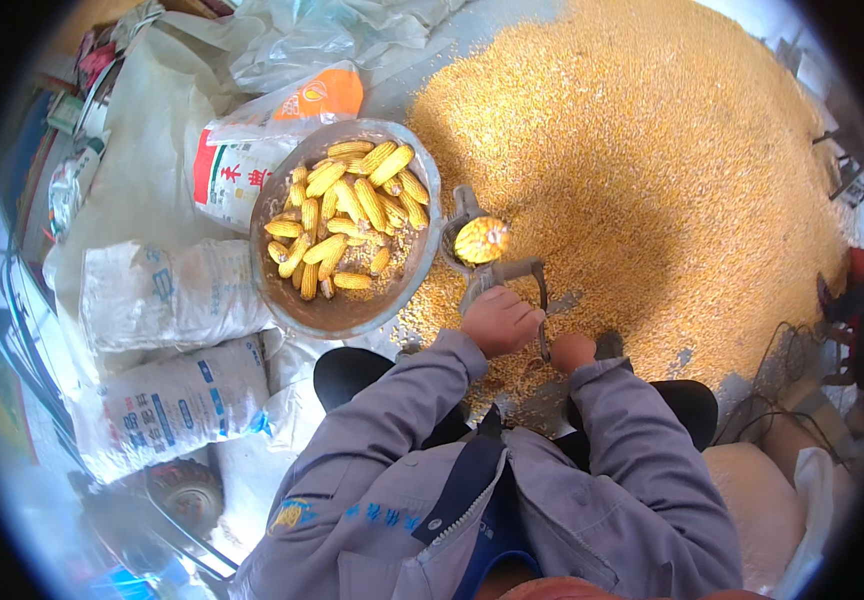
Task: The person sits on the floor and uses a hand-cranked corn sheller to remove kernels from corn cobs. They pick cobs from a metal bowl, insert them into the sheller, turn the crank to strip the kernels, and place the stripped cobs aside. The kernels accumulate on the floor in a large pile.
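Observation:
A hand-cranked metal corn sheller (466, 202) stands between my knees. One corn cob (481, 240) sits end-up in its round mouth, with yellow kernels still around its sides. My left hand (502, 321) is closed around the near part of the sheller's body. On the right, my right hand (573, 352) is closed at the lower end of the curved crank arm (541, 300); the grip itself is hidden by the fingers. Left of the sheller, a wide round basin (274, 300) holds many yellow corn cobs (323, 180) and some loose kernels.
A large heap of shelled corn kernels (627, 150) spreads across the floor ahead and right. Printed woven sacks (177, 405) and plastic sheeting (154, 142) lie on the left. Dark cables (769, 412) and a full pale sack (754, 502) are at the right. A wheel (184, 495) shows lower left.

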Motion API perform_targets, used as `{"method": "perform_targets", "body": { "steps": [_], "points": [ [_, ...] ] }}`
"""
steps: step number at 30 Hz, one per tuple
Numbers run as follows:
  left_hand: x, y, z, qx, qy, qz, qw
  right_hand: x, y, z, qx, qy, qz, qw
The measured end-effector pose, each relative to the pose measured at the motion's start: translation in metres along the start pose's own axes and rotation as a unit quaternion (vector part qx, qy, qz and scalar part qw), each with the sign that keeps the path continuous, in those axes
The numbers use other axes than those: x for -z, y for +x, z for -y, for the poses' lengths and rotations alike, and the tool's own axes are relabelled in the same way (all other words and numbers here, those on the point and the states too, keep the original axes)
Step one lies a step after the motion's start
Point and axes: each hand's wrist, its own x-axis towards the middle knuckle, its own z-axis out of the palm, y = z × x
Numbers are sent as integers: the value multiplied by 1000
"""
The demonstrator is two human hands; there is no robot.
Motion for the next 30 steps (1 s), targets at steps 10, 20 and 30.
{"method": "perform_targets", "body": {
  "steps": [10, 20, 30],
  "points": [
    [8, -6, 3, -4, -11, -18, 1000, 112, -164, -13, 100, -9, -85, 991],
    [5, -6, 3, 4, -54, 82, 995, 216, -175, -6, 126, 51, -362, 922],
    [8, 1, 3, -12, -61, 140, 988, 233, -157, -13, 170, 82, -444, 876]
  ]
}}
